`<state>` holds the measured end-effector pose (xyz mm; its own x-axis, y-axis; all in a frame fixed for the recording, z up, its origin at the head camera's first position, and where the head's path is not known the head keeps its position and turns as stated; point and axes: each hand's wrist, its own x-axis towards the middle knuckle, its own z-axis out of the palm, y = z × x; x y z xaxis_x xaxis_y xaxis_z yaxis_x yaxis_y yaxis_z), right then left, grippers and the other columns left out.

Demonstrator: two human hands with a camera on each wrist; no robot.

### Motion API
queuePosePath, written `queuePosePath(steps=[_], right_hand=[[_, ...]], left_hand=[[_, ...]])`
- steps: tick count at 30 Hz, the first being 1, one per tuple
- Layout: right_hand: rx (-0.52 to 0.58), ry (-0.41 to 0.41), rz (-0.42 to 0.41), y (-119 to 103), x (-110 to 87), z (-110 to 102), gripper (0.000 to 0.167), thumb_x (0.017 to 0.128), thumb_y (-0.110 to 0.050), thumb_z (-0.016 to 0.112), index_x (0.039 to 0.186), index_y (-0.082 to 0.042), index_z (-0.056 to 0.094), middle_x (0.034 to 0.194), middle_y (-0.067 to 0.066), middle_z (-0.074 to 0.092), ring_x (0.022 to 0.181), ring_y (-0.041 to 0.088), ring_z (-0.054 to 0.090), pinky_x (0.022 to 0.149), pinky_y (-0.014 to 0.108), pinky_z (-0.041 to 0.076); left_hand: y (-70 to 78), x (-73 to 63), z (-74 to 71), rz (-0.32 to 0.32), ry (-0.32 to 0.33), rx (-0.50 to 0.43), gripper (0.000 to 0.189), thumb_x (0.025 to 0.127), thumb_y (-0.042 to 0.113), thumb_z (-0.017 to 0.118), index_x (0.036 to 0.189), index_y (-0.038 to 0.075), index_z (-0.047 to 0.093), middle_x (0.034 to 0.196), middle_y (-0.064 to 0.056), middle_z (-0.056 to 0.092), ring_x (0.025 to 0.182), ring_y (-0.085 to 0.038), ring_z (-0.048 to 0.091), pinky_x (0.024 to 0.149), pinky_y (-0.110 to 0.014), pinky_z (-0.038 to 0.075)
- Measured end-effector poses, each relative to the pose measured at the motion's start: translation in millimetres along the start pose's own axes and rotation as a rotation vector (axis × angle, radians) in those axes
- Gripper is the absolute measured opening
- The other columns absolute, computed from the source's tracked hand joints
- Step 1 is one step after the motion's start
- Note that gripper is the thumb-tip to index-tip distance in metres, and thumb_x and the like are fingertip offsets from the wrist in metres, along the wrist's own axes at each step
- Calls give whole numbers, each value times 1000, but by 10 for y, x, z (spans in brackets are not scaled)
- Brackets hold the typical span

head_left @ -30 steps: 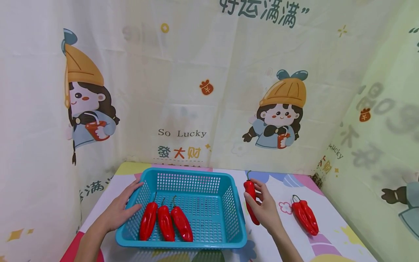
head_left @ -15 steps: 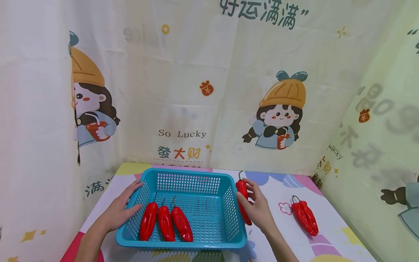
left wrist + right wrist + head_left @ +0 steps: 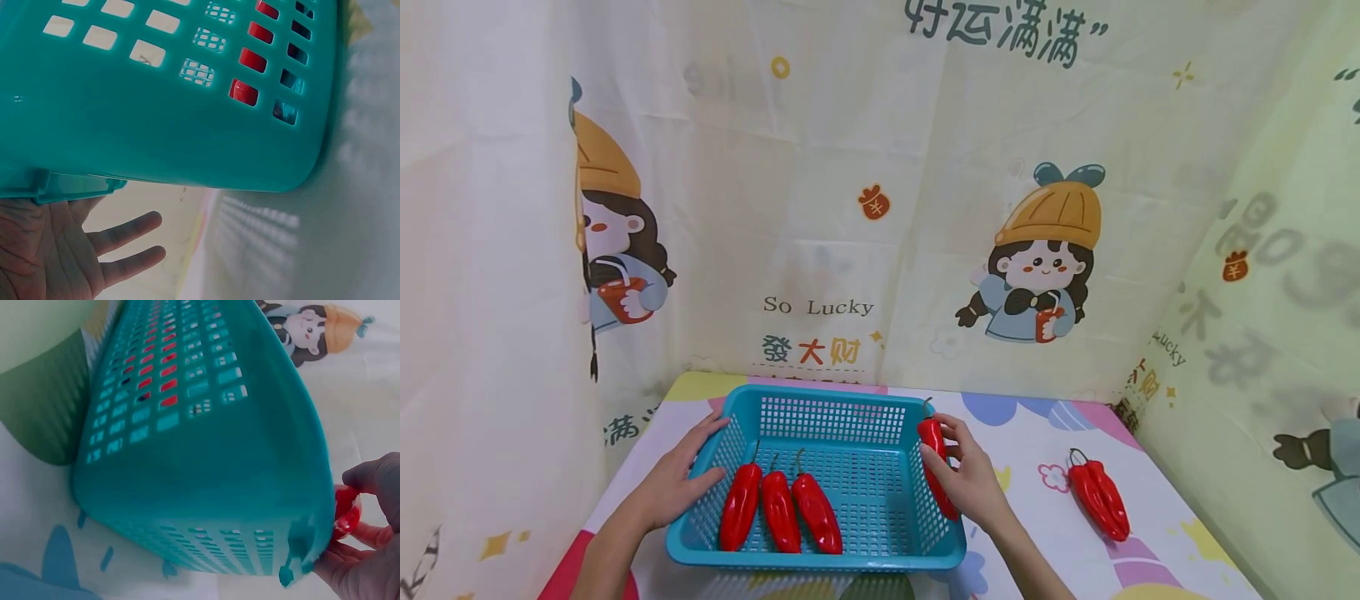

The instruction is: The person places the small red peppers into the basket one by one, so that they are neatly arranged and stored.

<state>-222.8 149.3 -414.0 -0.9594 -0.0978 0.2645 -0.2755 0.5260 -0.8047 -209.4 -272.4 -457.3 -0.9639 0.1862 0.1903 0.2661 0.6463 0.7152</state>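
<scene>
A blue-green plastic basket (image 3: 835,560) stands on the table with several red chili peppers, including a left one (image 3: 741,507), a middle one (image 3: 780,512) and a right one (image 3: 817,512), side by side in its left half. My left hand (image 3: 673,479) rests on the left rim, thumb across the edge; in the left wrist view two fingers extend straight, the others partly hidden by the basket. My right hand (image 3: 964,471) pinches another red chili pepper (image 3: 934,454), stem up, over the right rim. In the right wrist view this pepper (image 3: 345,512) shows between thumb and fingers.
Red chili peppers (image 3: 1099,498) lie close together on the patterned tablecloth (image 3: 1030,533) to the right. A printed cloth (image 3: 820,250) hangs behind the table and along both sides.
My right hand has carried its chili pepper leftward, from beside the basket to over the right rim. The left hand and the peppers in the basket have stayed put.
</scene>
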Motion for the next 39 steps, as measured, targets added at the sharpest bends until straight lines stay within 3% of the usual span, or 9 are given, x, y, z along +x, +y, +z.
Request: queuePosePath(steps=[9,23,33,39], right_hand=[[-50,-97,6,-57,-6,120,70,87,-25,83,144,-9,46,132,19,62,107,36,67,69,42,64],[-62,-226,-8,-34,74,245,69,93,-30,76,147,-4,41,133,19,60,105,30,65,67,37,63],[5,-298,87,-79,84,350,66,95,-29,73,146,-2,40,132,21,58,103,30,64,70,40,63],[41,-331,193,-116,113,390,64,95,-28,74,144,-2,43,131,20,58,109,33,62,73,43,63]], left_hand=[[-4,0,-2,-2,0,-7,81,88,23,76,156,9,34,163,-27,24,139,-58,31,79,-59,61],[4,-3,2,-6,2,-5,83,87,22,77,156,8,34,162,-28,24,139,-58,31,78,-58,61],[-12,8,-15,-6,1,-22,81,89,22,75,157,10,33,164,-26,23,141,-58,29,81,-60,60],[-12,19,-14,-8,-2,-18,81,89,22,75,157,10,33,164,-26,23,141,-57,29,82,-61,59]])
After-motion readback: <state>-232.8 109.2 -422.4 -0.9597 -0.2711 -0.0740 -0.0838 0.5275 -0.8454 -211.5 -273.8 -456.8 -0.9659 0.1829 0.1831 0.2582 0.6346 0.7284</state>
